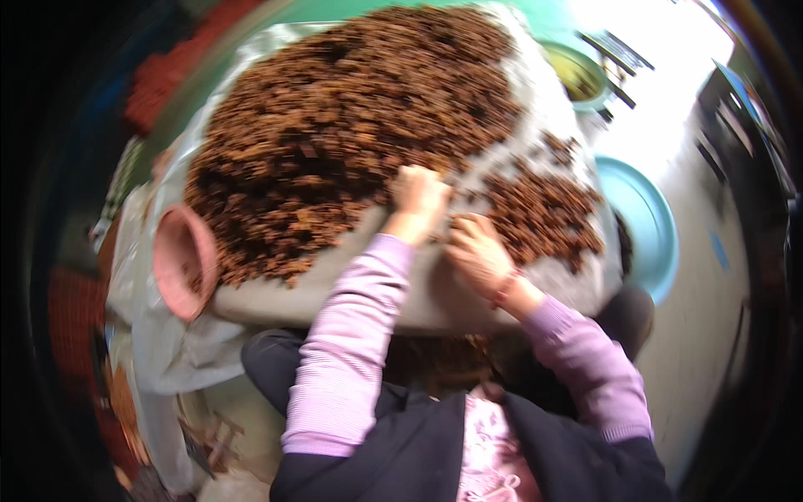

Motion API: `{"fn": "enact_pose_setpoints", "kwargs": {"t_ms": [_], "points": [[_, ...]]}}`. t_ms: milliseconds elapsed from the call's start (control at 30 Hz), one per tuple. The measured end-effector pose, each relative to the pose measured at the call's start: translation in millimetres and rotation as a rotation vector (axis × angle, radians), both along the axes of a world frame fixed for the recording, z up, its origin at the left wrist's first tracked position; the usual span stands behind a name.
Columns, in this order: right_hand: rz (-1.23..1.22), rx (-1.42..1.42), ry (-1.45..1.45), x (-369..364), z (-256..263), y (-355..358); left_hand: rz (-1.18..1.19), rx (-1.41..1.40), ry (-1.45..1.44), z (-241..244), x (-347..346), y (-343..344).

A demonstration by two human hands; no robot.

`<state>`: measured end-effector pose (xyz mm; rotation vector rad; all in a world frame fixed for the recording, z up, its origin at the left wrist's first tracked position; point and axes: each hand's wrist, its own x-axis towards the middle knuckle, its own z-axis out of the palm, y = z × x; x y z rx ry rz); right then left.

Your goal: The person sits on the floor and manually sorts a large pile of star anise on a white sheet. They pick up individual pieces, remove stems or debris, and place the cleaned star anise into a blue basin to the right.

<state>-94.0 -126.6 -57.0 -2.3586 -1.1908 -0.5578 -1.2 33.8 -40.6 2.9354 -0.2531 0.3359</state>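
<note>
A large heap of small brown dried pieces (364,106), too blurred to name, covers much of a table draped in pale plastic sheeting (270,301). My left hand (420,191) is at the heap's near edge with its fingers curled; whether it holds a piece cannot be made out. Close by on the right, my right hand (477,251) rests low over the sheet with bent fingers, a red band around its wrist. Its fingertips are blurred. A smaller pile of similar brown pieces (542,216) lies just right of my right hand.
A pink plastic bowl (185,260) lies tilted at the table's left edge with a few pieces inside. Beyond the right edge are a light-blue basin (652,232) and a green basin (580,75) with yellowish contents. My knees are under the table's near edge.
</note>
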Motion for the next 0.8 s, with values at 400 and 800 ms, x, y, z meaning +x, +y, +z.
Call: {"fn": "enact_pose_setpoints", "kwargs": {"t_ms": [400,800], "points": [[-0.141,0.315,0.243,-3.5,14.9,-9.6,0.175,-0.038,-0.514,-119.2,-18.3,-22.6],[0.076,0.706,1.121,26.3,-20.0,-30.0,-0.318,-0.636,-0.097,1.9,-119.7,-21.0]]}}
